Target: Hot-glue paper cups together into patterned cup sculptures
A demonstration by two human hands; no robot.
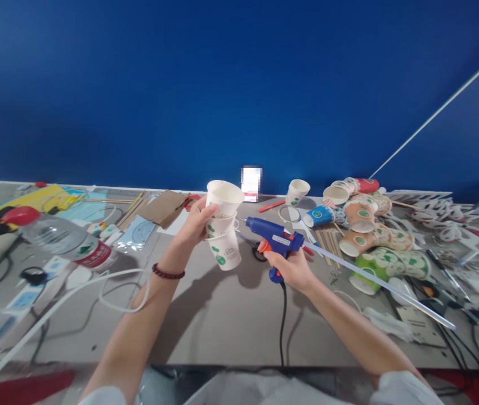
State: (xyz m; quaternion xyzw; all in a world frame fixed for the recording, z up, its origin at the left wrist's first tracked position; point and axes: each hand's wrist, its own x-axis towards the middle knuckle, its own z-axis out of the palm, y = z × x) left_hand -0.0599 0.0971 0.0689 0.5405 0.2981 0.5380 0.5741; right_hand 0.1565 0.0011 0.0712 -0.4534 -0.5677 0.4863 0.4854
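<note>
My left hand (195, 224) is closed round a stack of white paper cups (223, 224) with green prints, joined end to end and held above the grey table (222, 315). A dark bead bracelet (167, 273) circles that wrist. My right hand (290, 268) grips a blue hot glue gun (275, 239) with an orange trigger. Its nozzle points left toward the cups, a short gap away. A long clear glue stick (380, 284) runs out of its back to the right, and a black cord (283, 320) hangs down from its handle.
A heap of printed paper cups (366, 225) lies at the right, with wooden sticks and a single cup (297, 192) behind. At the left lie a plastic bottle (68, 241), white cables (108, 287), cardboard (164, 207) and yellow paper (39, 198). A blue wall stands behind.
</note>
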